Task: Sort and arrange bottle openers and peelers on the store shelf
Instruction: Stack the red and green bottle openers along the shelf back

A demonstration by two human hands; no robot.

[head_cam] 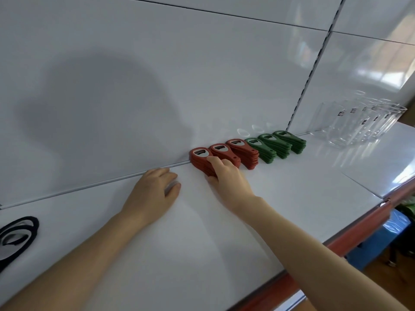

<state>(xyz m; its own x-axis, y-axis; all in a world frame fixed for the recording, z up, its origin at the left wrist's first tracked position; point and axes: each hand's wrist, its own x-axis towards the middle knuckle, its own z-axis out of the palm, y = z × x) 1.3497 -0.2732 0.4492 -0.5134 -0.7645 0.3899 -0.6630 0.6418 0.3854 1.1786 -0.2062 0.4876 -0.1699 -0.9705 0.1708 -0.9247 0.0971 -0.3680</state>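
One red opener stack (199,156) sits half hidden under the right hand (226,177).

Bright, soft shadows, wide-angle edge distortion

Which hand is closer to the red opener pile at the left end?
Right. The right hand grips that red pile by its near end; the left hand rests on the shelf, apart, to the pile's left.

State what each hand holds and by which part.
Right hand grips the leftmost red opener stack by its handle end; left hand rests on the shelf, holding nothing.
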